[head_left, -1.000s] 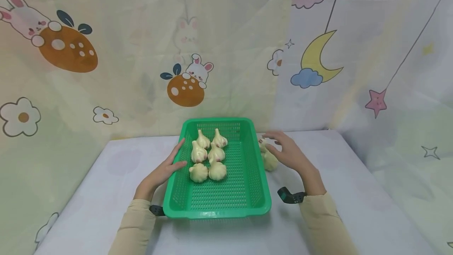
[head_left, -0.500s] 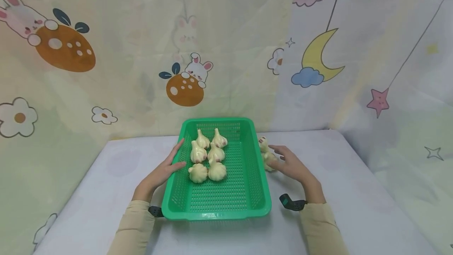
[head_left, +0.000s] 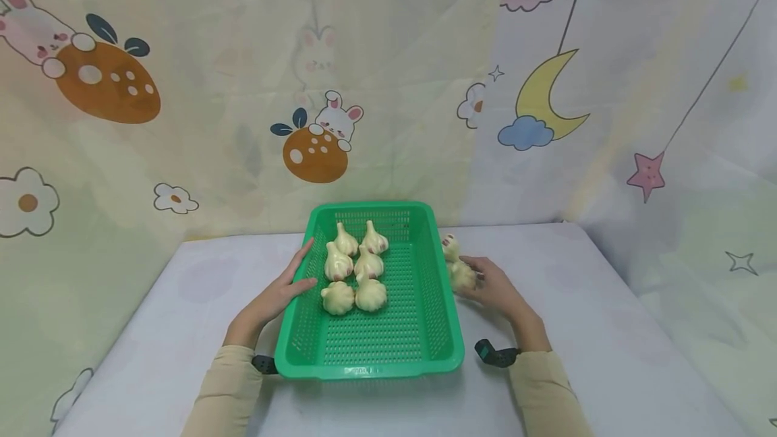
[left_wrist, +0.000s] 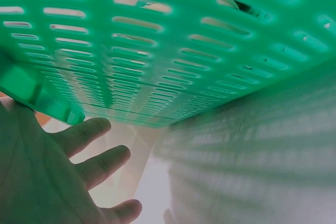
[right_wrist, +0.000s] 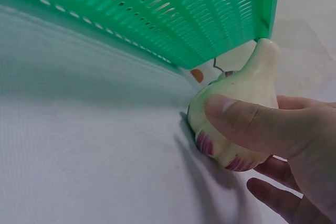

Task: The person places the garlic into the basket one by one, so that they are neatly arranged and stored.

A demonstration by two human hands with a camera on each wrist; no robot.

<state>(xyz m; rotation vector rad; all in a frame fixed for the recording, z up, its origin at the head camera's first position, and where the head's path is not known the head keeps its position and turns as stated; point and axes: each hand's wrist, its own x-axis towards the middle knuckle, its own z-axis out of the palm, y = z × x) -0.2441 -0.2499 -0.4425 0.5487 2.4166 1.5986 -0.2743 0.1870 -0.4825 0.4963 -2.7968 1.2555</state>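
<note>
A green perforated basket [head_left: 452, 349] holds several garlic bulbs [head_left: 371, 295] in its left half. Along the basket's left rim rests the left hand [head_left: 271, 299], fingers extended; its palm and straight fingers show in the left wrist view [left_wrist: 58, 166]. Outside the basket's right wall, the right hand [head_left: 500, 290] grips a garlic bulb [head_left: 463, 276], thumb on one side and fingers behind. The right wrist view shows this bulb [right_wrist: 241, 98] close to the white surface, held by the hand [right_wrist: 299, 140]. Another bulb [head_left: 450, 247] lies just behind it.
The basket stands on a white-covered table [head_left: 607, 329]. Behind the table hangs a printed cloth [head_left: 394, 86] with cartoon figures, and a cloth also covers the right side. Dark wrist cameras are strapped to both wrists, the right one [head_left: 494, 354] beside the basket's front corner.
The right hand has moved down and nearer from above the far bulb to the nearer one and now grips it. The left hand stays at the basket's rim.
</note>
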